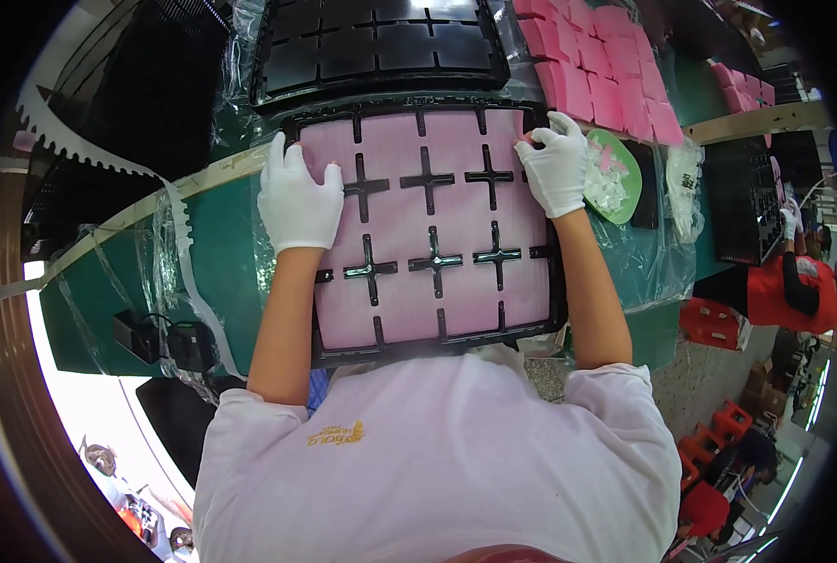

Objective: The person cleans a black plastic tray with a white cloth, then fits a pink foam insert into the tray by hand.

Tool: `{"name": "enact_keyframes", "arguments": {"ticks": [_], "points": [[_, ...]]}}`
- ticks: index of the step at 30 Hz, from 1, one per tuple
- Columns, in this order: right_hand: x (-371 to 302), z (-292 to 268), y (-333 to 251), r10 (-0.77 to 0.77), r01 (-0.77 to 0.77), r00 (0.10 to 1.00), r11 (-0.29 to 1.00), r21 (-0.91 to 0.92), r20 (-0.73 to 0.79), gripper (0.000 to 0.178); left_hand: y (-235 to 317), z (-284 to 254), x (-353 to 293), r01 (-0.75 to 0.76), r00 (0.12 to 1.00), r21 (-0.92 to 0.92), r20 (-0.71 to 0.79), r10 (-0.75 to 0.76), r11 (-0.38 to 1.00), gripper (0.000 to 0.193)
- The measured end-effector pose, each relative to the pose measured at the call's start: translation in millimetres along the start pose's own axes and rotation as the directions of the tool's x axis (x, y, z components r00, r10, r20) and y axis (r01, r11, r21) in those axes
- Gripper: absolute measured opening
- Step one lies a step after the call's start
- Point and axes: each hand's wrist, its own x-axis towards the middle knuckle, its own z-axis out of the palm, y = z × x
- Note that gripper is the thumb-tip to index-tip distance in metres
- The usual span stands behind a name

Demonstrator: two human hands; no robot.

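Note:
A black plastic tray point(559, 281) lies in front of me, against my shirt, with a pink foam-like sheet point(399, 206) spread over its inside. Black cross-shaped dividers point(434, 262) stand up through the pink. At the far left corner rests my white-gloved left hand point(300, 199), its thumb on the pink and its fingers spread by the rim. Opposite it, my white-gloved right hand point(559, 167) has its fingers curled in a pinch at the far right corner of the pink sheet. A dark gap shows there; what lies under its fingertips is partly hidden.
Beyond the tray lies another black tray point(381, 61). Pink foam pieces point(606, 70) are piled at the back right, near a green dish point(615, 178) of small white bits. A pale toothed strip point(169, 202) curves at left over the green table point(226, 263). A person in red point(794, 291) works at far right.

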Motion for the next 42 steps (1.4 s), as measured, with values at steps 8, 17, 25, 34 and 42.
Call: {"name": "enact_keyframes", "arguments": {"ticks": [8,17,25,34,42], "points": [[-15,-21,-9,-0.323,0.326,0.945,0.941,0.091,-0.051,0.01,2,-1,0,0.01,1.0,-0.019,-0.002,-0.01,1.0,0.049],[-25,-35,-5,-0.397,0.394,0.918,0.896,0.204,-0.028,0.01,0,-1,1,0.016,1.0,-0.015,-0.002,-0.016,1.0,0.051],[-57,-90,-36,-0.375,0.286,0.917,0.856,0.431,0.137,0.016,-19,6,5,-0.029,0.999,-0.244,-0.02,0.025,0.969,0.068],[-104,-160,-35,-0.541,0.094,0.822,0.438,0.894,0.178,0.025,-40,-40,-14,-0.139,0.93,-0.529,0.221,0.295,0.837,0.088],[-137,-167,36,-0.518,-0.151,0.819,0.218,0.964,0.246,0.033,-29,-77,-78,-0.435,0.709,-0.554,0.276,0.649,0.71,0.068]]}}
